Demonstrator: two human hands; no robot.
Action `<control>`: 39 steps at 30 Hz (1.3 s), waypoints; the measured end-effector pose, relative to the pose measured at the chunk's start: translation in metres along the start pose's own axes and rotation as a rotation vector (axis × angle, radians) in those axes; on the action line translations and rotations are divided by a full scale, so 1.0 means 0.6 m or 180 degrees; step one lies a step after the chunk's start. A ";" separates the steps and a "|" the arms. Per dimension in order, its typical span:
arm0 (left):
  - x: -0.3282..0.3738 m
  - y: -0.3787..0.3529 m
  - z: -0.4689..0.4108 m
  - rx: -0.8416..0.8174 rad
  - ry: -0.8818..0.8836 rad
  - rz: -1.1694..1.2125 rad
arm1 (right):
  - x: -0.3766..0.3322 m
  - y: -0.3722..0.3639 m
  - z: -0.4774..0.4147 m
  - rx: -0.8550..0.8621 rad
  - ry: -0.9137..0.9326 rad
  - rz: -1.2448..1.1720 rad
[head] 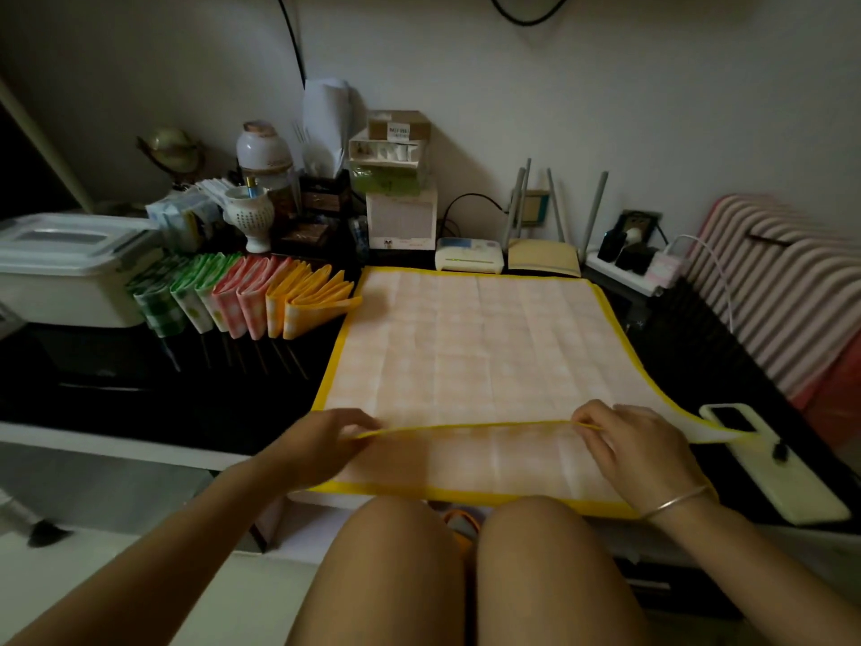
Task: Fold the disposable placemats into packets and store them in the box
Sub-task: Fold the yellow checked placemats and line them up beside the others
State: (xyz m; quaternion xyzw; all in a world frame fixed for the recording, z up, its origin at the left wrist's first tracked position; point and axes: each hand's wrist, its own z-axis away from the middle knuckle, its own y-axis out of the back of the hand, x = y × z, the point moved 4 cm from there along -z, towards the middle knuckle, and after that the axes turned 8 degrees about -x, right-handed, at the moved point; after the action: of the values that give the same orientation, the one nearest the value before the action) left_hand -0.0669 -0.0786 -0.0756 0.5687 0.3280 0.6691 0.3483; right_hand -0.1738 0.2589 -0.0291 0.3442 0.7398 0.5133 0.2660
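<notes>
Yellow-bordered placemat [466, 347] is spread on the dark table [140, 394], from the middle out to the near edge, with its near strip lifted and turned back. Left hand [326, 440] pinches the raised yellow border at the fold's left end, thumb and fingers closed on it. Right hand [638, 449] pinches the same border toward the right end, fingers curled, bangle [675, 503] on the wrist. Folded packets [242, 296] — green, pink, yellow — stand in a row by the placemat's far-left corner. White box [70, 277], lid on, sits at the table's left edge, just beside the green end. Phone [773, 463] lies at the near-right corner.
</notes>
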 end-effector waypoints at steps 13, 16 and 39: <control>-0.007 0.102 0.017 0.0233 0.0462 0.2993 | 0.022 0.091 -0.019 0.0343 0.0168 -0.0206; -0.038 0.074 0.013 0.0610 0.0803 0.2970 | 0.034 0.077 -0.041 0.0312 0.0240 -0.0261; -0.094 0.046 -0.159 0.1531 0.1034 -0.0308 | 0.109 -0.193 -0.211 -0.0307 -0.0526 -0.0340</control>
State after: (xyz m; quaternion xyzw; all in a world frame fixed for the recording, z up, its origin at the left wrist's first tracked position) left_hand -0.1577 -0.1448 -0.0959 0.5041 0.5554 0.6370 0.1780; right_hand -0.3366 0.2096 -0.0988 0.3323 0.7071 0.5032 0.3694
